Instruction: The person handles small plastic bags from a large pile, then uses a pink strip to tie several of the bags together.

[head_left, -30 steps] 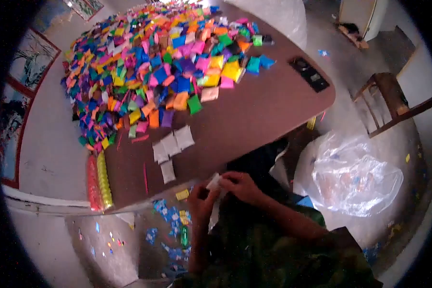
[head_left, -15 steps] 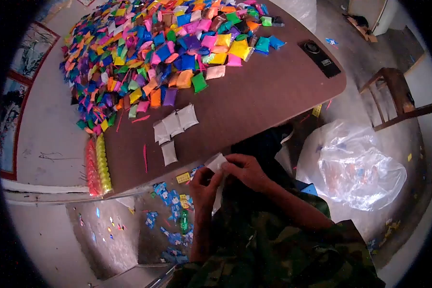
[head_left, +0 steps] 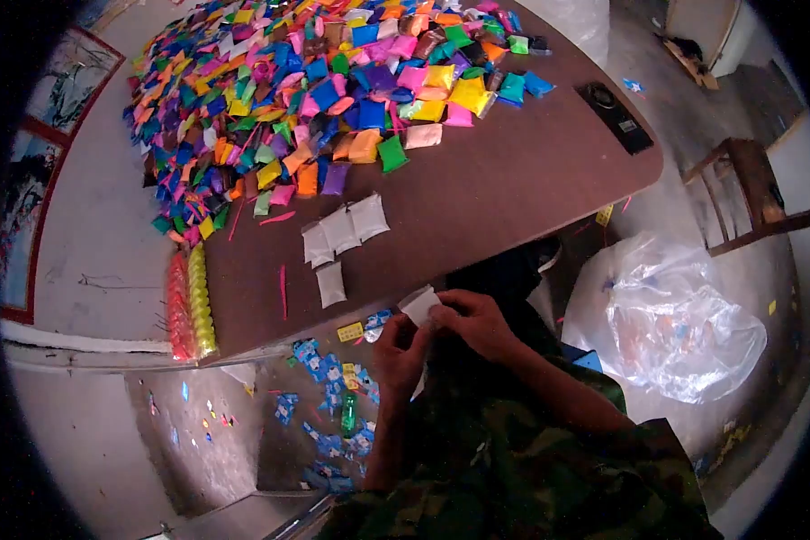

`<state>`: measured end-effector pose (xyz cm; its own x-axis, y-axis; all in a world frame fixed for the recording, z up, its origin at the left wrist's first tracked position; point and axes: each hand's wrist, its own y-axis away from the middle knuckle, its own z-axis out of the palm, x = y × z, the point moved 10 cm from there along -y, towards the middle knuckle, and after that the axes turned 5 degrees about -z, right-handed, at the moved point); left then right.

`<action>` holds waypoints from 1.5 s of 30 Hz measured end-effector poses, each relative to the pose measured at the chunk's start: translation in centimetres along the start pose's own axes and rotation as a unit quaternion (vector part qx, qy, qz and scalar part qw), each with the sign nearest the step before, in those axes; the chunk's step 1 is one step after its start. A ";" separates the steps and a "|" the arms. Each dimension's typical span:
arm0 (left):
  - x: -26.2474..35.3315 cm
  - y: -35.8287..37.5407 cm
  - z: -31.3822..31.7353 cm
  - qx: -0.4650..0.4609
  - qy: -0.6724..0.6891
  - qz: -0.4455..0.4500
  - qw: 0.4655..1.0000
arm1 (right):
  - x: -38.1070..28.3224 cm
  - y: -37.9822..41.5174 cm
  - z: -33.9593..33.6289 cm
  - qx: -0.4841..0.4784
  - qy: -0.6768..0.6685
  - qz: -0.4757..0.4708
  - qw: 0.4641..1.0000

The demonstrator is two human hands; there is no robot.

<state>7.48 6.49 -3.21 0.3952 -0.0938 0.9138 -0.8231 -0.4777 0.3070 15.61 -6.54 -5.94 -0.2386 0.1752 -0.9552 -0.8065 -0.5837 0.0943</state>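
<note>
A small white packet (head_left: 418,307) is pinched between my two hands, just off the table's front edge. My left hand (head_left: 400,346) grips its lower left side, thumb and fingers closed. At its right side, the fingers of my right hand (head_left: 472,321) press on it. Part of the packet is hidden behind the fingers. On the brown table (head_left: 477,193) beyond lie several white packets (head_left: 340,229), three in a touching row and one white packet (head_left: 330,284) just below them.
A big heap of coloured packets (head_left: 270,99) covers the table's far left. Red cups (head_left: 180,306) and yellow cups (head_left: 203,306) lie in stacks at the left edge. A black scale-like device (head_left: 614,117) sits far right. A clear plastic bag (head_left: 684,324) and a wooden chair (head_left: 751,193) are on the right.
The view has shifted slightly, so the table's contents appear a little further right. Both hands still hold the white packet, which shows more of its face between the fingers now.
</note>
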 end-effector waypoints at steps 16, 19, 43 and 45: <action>1.0 0.4 0.2 -0.002 0.025 -0.035 0.999 | -0.3 0.1 0.2 0.005 0.005 0.010 1.000; 0.4 0.1 0.2 -0.012 0.024 -0.044 0.999 | -0.2 0.1 0.1 0.007 0.017 0.000 1.000; 1.6 0.9 0.6 -0.015 0.056 -0.038 0.998 | -0.7 -0.1 0.6 -0.020 0.018 0.012 1.000; 1.1 1.0 0.5 -0.016 0.068 -0.042 0.997 | -0.5 -0.2 0.5 -0.033 0.028 0.010 0.999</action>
<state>7.35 5.47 -2.00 0.4070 0.0651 0.9111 -0.8027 -0.4506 0.3908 15.63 -6.04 -5.38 -0.2231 0.1190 -0.9675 -0.7639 -0.6379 0.0976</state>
